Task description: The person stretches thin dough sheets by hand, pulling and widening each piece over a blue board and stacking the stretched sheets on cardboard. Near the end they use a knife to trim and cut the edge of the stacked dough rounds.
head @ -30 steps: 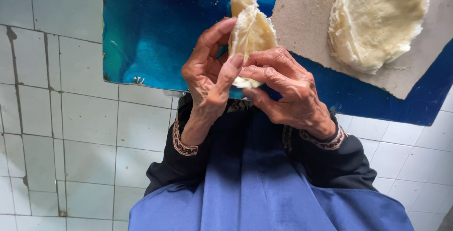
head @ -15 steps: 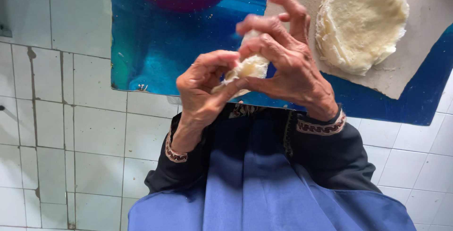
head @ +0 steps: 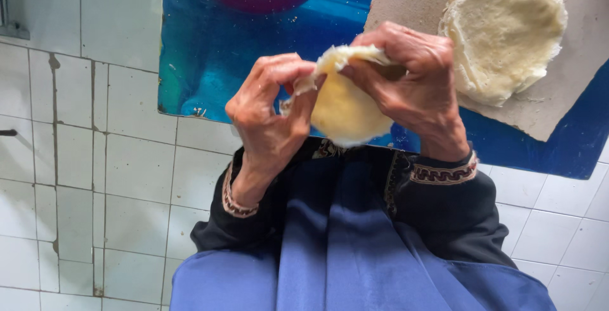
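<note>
Dough round pinched along its top edge by left hand and right hand

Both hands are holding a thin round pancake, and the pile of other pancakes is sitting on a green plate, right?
Not quite. In the head view both hands, left hand and right hand, do hold a thin round pancake. But the pile of other pancakes sits on a flat piece of brown cardboard, not a green plate.

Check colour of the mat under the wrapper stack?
Blue mat with a purple patch, clearest in the head view.
</note>
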Demonstrator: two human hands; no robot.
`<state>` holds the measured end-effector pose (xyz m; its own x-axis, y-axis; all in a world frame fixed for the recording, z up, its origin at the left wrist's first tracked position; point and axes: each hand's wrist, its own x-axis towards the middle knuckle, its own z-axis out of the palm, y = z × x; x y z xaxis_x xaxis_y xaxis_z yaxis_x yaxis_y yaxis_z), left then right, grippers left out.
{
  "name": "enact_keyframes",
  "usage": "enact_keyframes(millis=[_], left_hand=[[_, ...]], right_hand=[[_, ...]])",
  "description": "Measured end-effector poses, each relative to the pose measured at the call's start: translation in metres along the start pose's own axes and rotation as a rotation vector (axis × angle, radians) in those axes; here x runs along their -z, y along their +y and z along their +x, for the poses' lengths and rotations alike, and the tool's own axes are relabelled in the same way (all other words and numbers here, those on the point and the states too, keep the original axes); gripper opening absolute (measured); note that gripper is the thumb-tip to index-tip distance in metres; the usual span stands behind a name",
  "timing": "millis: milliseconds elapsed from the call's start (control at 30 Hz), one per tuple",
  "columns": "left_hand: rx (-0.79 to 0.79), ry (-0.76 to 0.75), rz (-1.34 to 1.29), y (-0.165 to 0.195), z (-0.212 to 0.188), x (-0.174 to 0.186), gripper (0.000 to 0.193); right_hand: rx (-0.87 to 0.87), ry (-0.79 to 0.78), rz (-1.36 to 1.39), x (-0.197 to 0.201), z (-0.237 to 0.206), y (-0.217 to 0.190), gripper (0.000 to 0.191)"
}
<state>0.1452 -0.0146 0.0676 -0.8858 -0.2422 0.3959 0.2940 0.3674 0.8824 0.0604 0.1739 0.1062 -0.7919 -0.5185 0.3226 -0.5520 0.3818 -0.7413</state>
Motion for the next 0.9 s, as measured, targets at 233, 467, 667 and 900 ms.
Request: enact_keyframes(millis=[233, 467, 667, 900], left_hand=[[0.373, 0.062, -0.383, -0.028, 0.005, -0.016, 0.018], [0.482, 0.081, -0.548, -0.039, 0.002, -0.01, 0.026], [0.525, 0.002, -0.743, -0.038, 0.002, -0.005, 0.032], [0.456, -0.214, -0.949, -0.031, -0.003, 0.014, 0.063]], right_hand=[[0.213, 0.28, -0.506, -0.017, 0.0, -0.009, 0.043], [0.045, -0.058, 0.053, -0.035, -0.014, -0.009, 0.042], [0.094, 0.007, -0.021, -0.038, -0.017, -0.007, 0.031], [0.043, 0.046, -0.005, -0.038, -0.022, -0.004, 0.027]])
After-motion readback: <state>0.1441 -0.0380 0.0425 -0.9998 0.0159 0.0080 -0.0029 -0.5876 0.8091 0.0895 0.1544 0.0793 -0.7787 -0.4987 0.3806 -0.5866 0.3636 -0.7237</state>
